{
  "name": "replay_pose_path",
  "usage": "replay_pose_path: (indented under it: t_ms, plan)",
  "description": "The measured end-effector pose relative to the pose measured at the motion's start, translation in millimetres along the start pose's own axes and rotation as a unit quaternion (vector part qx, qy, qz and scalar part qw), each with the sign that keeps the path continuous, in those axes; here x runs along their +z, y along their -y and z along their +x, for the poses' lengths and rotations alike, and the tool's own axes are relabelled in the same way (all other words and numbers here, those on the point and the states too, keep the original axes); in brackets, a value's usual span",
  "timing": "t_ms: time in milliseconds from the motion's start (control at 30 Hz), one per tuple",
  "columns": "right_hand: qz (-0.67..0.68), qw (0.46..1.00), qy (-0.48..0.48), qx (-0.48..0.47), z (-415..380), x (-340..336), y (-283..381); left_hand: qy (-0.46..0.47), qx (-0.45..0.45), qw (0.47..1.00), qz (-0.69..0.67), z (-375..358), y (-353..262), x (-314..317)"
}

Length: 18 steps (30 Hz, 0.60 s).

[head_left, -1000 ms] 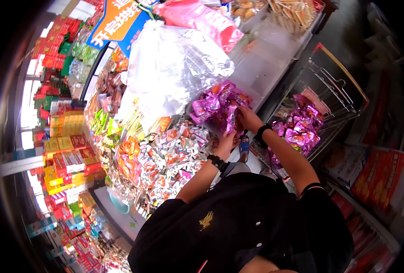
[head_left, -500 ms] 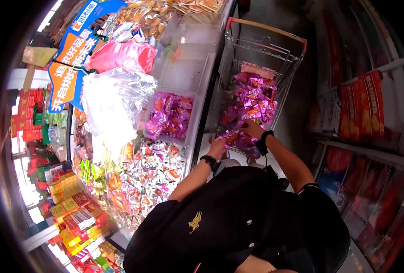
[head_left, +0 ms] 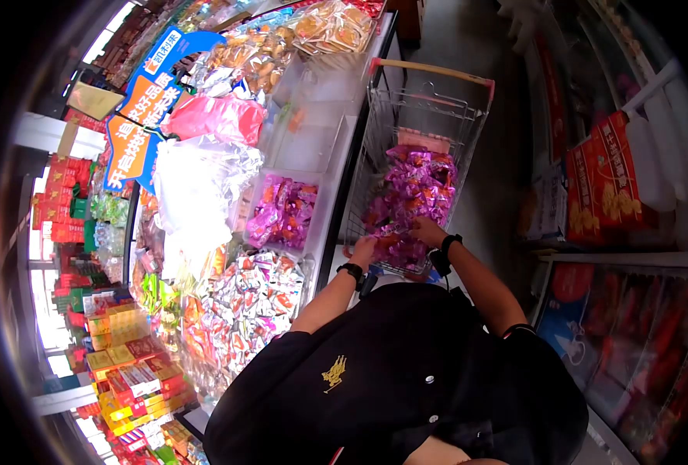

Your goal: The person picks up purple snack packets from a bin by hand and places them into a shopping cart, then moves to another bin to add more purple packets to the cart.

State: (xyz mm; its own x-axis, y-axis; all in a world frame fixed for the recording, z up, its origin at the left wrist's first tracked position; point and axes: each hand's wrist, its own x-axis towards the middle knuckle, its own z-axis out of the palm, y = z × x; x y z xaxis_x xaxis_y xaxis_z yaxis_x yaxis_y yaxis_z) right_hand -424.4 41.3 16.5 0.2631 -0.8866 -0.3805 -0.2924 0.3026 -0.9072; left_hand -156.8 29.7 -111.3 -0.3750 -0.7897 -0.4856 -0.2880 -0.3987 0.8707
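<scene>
Because the purple packets lie heaped inside the shopping cart, the left hand and right hand reach to its near end, partly curled, any grip indiscernible.

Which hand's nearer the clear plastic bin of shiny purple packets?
Left. Left hand is right of the bin; right hand is farther right, at purple packets in the metal wire cart.

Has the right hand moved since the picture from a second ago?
Yes. Judged against the display counter, the right hand has moved rightward in view, from the counter's purple packets to the shopping cart.
</scene>
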Motion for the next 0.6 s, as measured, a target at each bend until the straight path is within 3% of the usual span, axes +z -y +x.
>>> replay_pose_path:
  t_ms: [100,167,233,333,400,467,600]
  plan:
    - [0.014,0.999,0.012,0.034,10.0,4.8,-8.3,0.007,0.017,1.000,-0.024,2.2,22.8,-9.7]
    - [-0.061,0.998,-0.019,0.005,30.5,13.6,-41.3,-0.018,0.046,0.992,0.120,-7.1,6.7,-13.7]
    - [-0.100,0.994,-0.038,-0.011,39.0,19.9,-48.5,-0.074,0.065,0.912,0.398,-34.6,-36.4,-17.3]
    - [-0.114,0.992,-0.047,-0.024,32.0,24.3,-25.6,0.019,0.137,0.750,0.647,-30.3,-11.3,-44.3]
    - [-0.137,0.988,-0.050,-0.049,29.2,29.2,-10.7,0.059,0.147,0.866,0.475,-50.5,-26.7,-51.7]
    - [-0.087,0.996,-0.030,-0.009,34.7,39.8,-10.7,0.084,0.189,0.923,0.324,-62.8,-31.5,-61.6]
    - [-0.144,0.989,0.000,-0.031,53.0,60.4,-6.7,0.061,0.256,0.946,0.191,-44.8,19.6,-92.3]
